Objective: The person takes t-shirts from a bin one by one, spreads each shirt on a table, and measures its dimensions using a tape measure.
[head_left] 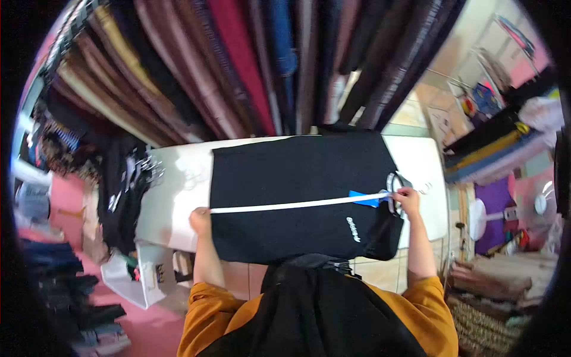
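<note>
White tape (279, 206) runs in a line across the black garment (279, 169), which lies flat on the white surface (172, 229). The left hand (201, 221) has its fingers closed on one end of the tape, right by the garment's edge. The right hand (407, 200) pinches the tape near the other side, close to a blue tag (361, 199). With a hand at each side, the tape looks pulled tight, maybe so it does not sag or bend. The garment is spread out, I think, so its folds do not get in the way of the tape. Small white letters (353, 229) show on it, on the side nearer the person. The garment takes up most of the middle of the surface, and some white shows to its left and right. Lots of long clothes (238, 65) hang in a row just past the far edge, brown, red, blue and black. More dark clothes (122, 184) hang by the left end. A white bin (144, 279) is low down on the left, over a pink floor (157, 333). Folded cloth (491, 273) is piled on the right.
</note>
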`<state>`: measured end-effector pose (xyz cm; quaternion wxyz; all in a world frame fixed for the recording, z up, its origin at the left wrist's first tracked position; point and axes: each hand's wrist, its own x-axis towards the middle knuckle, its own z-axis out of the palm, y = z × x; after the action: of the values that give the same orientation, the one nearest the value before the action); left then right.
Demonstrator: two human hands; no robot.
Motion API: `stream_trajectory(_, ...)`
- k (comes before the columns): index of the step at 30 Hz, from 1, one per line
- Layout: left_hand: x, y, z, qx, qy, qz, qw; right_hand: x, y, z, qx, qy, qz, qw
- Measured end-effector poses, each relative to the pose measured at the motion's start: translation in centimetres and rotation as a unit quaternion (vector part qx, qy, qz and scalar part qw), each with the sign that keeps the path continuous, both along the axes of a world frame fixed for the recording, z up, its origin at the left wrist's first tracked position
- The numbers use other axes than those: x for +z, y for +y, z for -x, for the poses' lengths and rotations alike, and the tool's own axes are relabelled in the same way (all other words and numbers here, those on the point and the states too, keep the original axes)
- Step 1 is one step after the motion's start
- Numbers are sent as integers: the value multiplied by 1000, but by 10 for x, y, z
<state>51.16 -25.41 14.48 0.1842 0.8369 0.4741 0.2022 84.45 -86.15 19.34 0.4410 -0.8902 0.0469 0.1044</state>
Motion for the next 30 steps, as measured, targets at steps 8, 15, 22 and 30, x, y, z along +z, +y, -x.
stream_trajectory(8,23,-12,-11,1,52,20,998,-17,9,-1,-26,-53,71,996)
stream_trajectory(15,15,-9,-11,13,38,3,999,-13,11,-3,-26,-27,68,997)
stream_trajectory(22,18,-11,-22,0,9,-13,1000,10,4,1,54,1,-43,998)
stream_trajectory(30,80,-150,-89,-247,-133,443,851,38,53,81,206,-32,-148,967)
